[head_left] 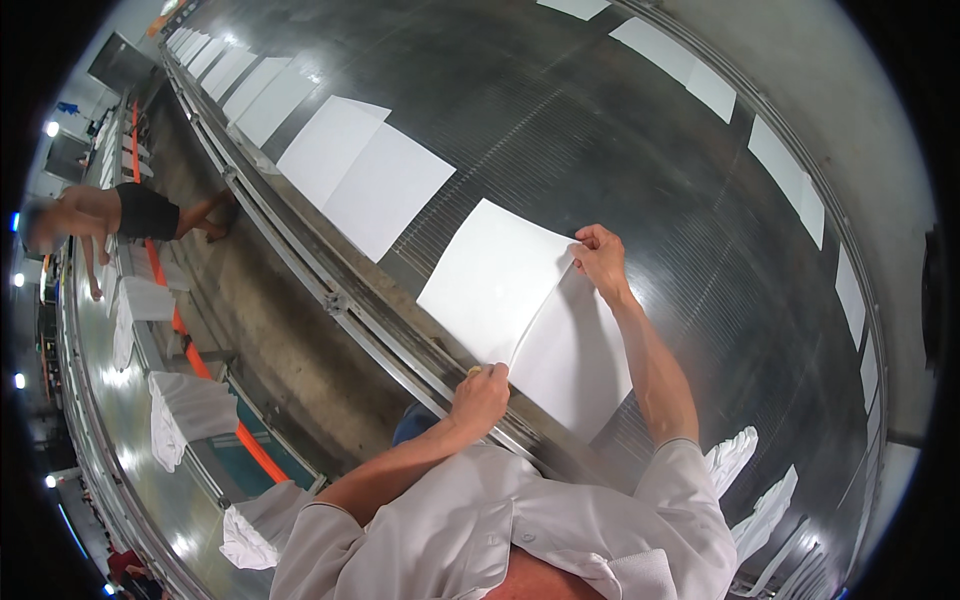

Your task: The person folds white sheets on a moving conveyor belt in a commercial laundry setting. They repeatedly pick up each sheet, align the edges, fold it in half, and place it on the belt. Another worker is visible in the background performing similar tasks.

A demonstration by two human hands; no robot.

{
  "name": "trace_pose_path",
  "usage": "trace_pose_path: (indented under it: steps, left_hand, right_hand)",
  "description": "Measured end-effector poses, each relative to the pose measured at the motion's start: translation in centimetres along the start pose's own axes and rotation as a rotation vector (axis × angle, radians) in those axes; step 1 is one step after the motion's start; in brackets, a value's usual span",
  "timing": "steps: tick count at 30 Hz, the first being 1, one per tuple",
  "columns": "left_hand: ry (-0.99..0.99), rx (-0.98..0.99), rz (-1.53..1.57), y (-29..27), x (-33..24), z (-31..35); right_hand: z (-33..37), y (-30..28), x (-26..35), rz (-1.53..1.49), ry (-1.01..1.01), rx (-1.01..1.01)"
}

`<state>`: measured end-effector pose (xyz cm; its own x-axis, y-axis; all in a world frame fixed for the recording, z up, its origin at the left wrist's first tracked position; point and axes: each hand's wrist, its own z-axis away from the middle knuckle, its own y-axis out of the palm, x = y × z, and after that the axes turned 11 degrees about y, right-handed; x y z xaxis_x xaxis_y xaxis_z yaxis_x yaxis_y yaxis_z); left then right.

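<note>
Left hand [482, 390] pinches near corner of white square cloth sheet [520, 315] at near edge of ribbed metal conveyor table [640, 160]. Right hand [601, 256] grips far corner, fingers closed on fabric. Best keep both corners taut, fold line straight, edges aligned. Farther along same edge: row of flat white sheets [350, 170]. Crumpled white towels [745, 455] at right.

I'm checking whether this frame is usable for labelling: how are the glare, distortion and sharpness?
Head view: strong fisheye bending of the metal table and its rails, black corners; bright glare patches on the metal; the white sheet between left hand and right hand is sharp but nearly featureless; the person at far left is blurred.
</note>
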<state>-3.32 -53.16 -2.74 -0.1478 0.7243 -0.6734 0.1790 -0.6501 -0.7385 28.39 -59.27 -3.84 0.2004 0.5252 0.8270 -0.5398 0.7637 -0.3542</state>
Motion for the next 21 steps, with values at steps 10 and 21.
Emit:
trace_pose_path:
  steps: [10,21]
  left_hand:
    - [0.079,0.026,0.050,-0.2,-1.5,0.0]
    - [-0.014,0.103,0.004,1.1,-0.2,-0.5]
  right_hand:
    - [1.7,-2.7,-1.6,-0.177,0.002,-0.075]
    - [1.4,-0.6,-3.4,0.228,-0.201,-0.197]
